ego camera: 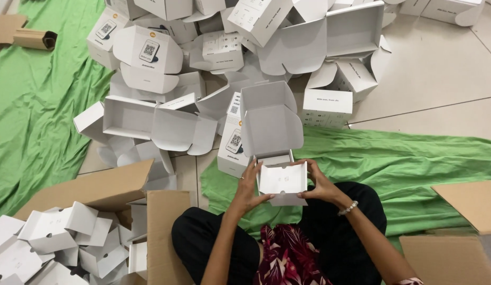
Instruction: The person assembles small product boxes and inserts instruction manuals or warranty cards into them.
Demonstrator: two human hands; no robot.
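Near the person's lap, the left hand [249,184] and right hand [318,182] each clamp a side of a small white carton [281,179], lid open. Likely light, thin card that dents easily; the side walls suit holding.

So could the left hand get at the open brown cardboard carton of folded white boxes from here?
Probably yes, once freed. The left hand now grips the small white cardboard box, but the brown cardboard carton sits open beside the left knee, nothing between.
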